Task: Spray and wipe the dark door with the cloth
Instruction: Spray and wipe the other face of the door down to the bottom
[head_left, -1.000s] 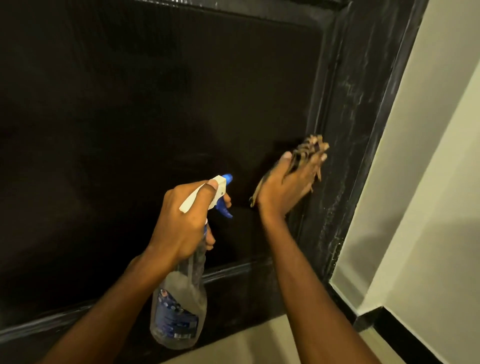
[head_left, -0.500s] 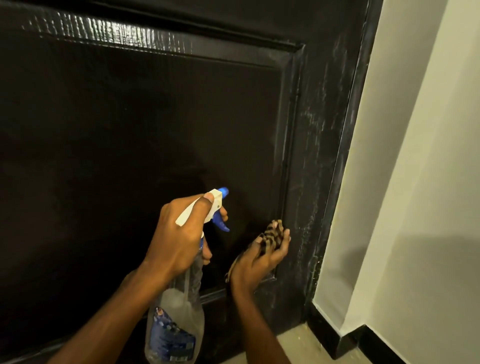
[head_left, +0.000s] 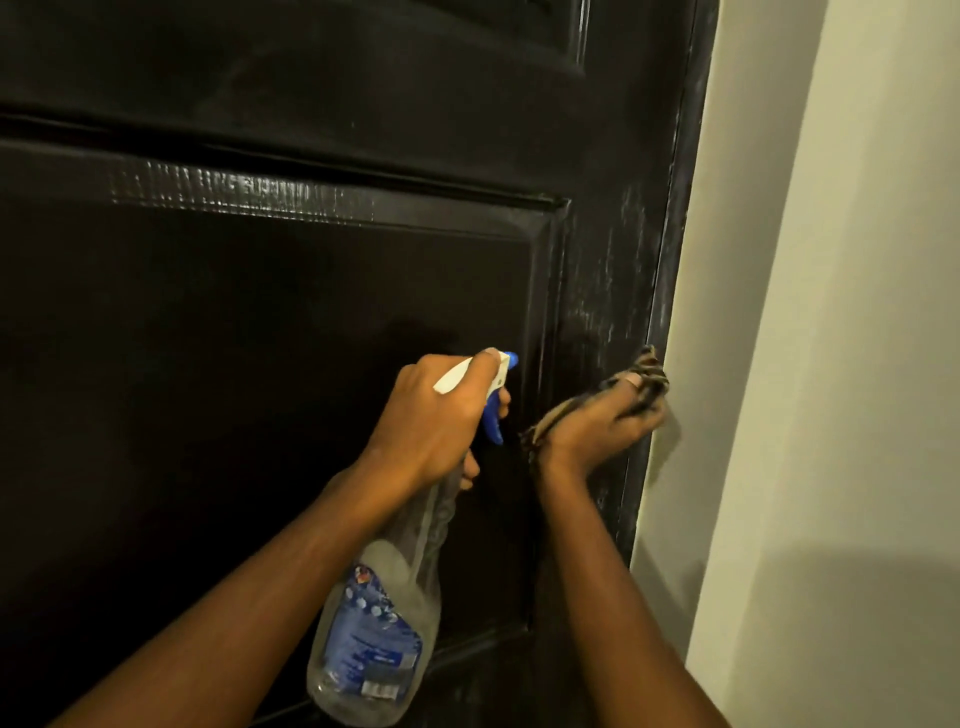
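Door (head_left: 270, 322) first: dark, panelled, filling nearly all I see, with a pale wall (head_left: 831, 364) along its right edge. Its recessed panel looks mostly even and dull, and the moulding along the panel's top edge catches a wet-looking shine. The right-hand stile (head_left: 608, 270), between the panel and the door's right edge, carries whitish streaks and smears running down it, which I take for spray or grime not yet rubbed off. So I judge the job partway: that stile needs more wiping, and I cannot tell how clean the upper rail or the lower part of the door are.

Next down in size, the spray bottle (head_left: 379, 639), clear with a blue label, hangs below my left hand (head_left: 431, 421), which is wrapped around its neck with a finger lying along the white head, near the blue trigger; the nozzle faces the panel's right edge.

My right hand (head_left: 597, 421) is closed on the cloth (head_left: 647, 371), a striped brown-and-black rag bunched in my fingers, and presses it against the door's right edge where it meets the wall, low on the streaked stile. The fingertips there are blurred.
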